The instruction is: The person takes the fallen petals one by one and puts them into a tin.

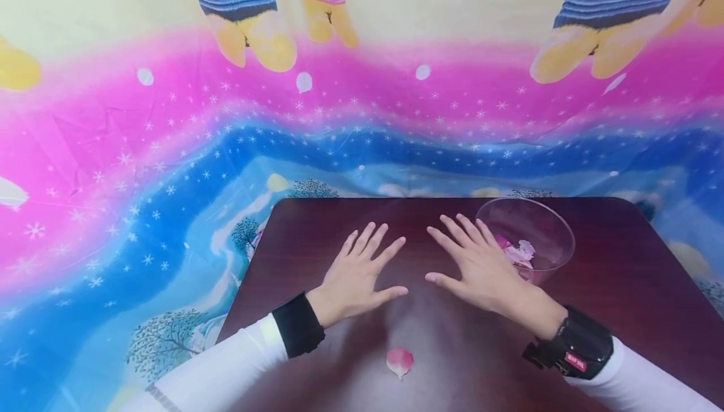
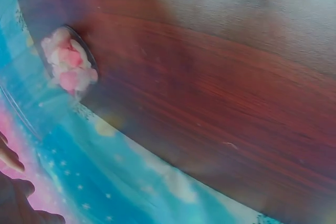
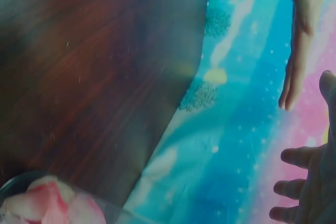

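Observation:
Both hands are held out above the table, palms down with fingers spread. My left hand hangs over the middle of the tabletop and holds nothing. My right hand, also holding nothing, overlaps the left side of a clear bowl in the head view. Inside the bowl lie pink and white petals, partly hidden by the right hand in the head view. One pink petal with a pale tip lies by itself on the table, nearer to me than both hands.
The dark reddish-brown table has rounded far corners and a glossy surface. Behind it hangs a printed cloth with bears and snowflakes, which also shows beyond the table's left and right edges. The bowl stands near the back right.

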The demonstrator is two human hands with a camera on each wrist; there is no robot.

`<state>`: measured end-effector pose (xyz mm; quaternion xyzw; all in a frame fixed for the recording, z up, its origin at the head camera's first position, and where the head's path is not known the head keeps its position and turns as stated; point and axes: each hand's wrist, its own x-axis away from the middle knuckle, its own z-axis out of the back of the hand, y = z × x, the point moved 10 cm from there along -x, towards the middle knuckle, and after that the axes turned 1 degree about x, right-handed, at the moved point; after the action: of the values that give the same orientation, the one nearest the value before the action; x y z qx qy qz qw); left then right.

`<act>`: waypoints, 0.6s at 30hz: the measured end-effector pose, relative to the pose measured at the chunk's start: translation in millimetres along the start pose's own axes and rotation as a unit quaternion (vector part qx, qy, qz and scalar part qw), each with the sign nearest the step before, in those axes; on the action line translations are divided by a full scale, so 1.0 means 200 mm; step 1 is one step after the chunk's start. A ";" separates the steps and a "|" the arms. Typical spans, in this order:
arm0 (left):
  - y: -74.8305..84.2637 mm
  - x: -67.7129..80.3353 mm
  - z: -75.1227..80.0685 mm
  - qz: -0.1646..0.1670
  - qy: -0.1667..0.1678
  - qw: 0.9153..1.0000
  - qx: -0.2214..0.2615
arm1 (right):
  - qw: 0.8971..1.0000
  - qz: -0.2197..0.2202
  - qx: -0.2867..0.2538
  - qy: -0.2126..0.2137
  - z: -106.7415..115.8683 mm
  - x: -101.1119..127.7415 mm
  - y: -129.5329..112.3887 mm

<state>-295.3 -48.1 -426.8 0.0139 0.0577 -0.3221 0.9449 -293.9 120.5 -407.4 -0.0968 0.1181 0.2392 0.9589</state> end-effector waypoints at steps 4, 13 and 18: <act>-0.06 0.02 -0.01 0.015 -0.005 1.000 0.001 | 1.000 0.005 -0.007 -0.005 -0.01 -0.01 -0.04; -0.10 0.07 -0.06 0.017 -0.005 1.000 0.007 | 1.000 0.019 -0.016 -0.017 -0.11 -0.01 -0.12; -0.13 0.11 -0.12 0.029 -0.016 0.999 0.019 | 0.998 0.043 -0.015 -0.044 -0.29 0.05 -0.23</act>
<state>-297.4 -80.6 -453.6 0.0287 0.0364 -0.2955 0.9542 -274.1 70.3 -459.4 -0.0949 0.0763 0.2862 0.9504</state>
